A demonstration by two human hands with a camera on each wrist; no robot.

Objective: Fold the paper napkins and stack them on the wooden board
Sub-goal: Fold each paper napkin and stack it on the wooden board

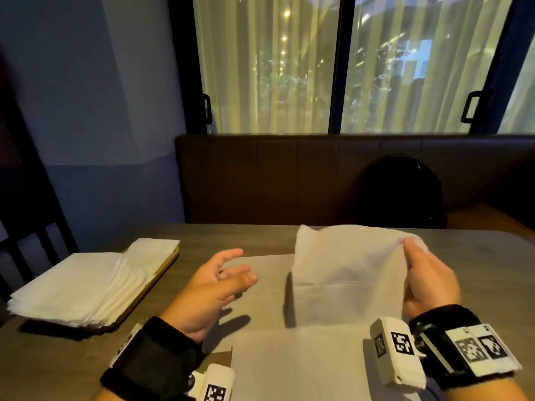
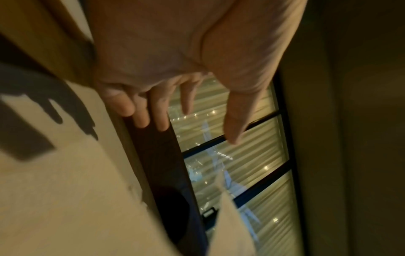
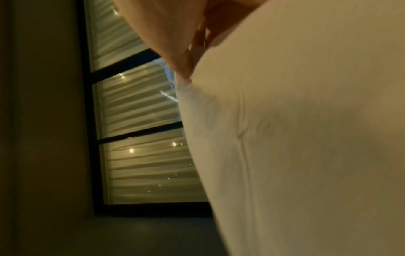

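Note:
A white paper napkin [image 1: 347, 270] hangs upright above the table, lifted by its top right corner. My right hand [image 1: 417, 250] pinches that corner between thumb and fingers; in the right wrist view the napkin [image 3: 306, 138] fills the right side. My left hand [image 1: 231, 273] hovers left of the napkin with loosely spread fingers [image 2: 142, 114], holding nothing. Beneath lie more flat unfolded napkins [image 1: 289, 357]. At the left, a stack of folded napkins [image 1: 81, 285] rests on the wooden board [image 1: 166, 264].
The grey-brown table [image 1: 202, 238] reaches to a brown padded bench back [image 1: 289, 175]. A dark backpack [image 1: 402, 192] sits on the bench behind the napkin. A dark chair frame [image 1: 29, 227] stands at the far left. Curtained windows are behind.

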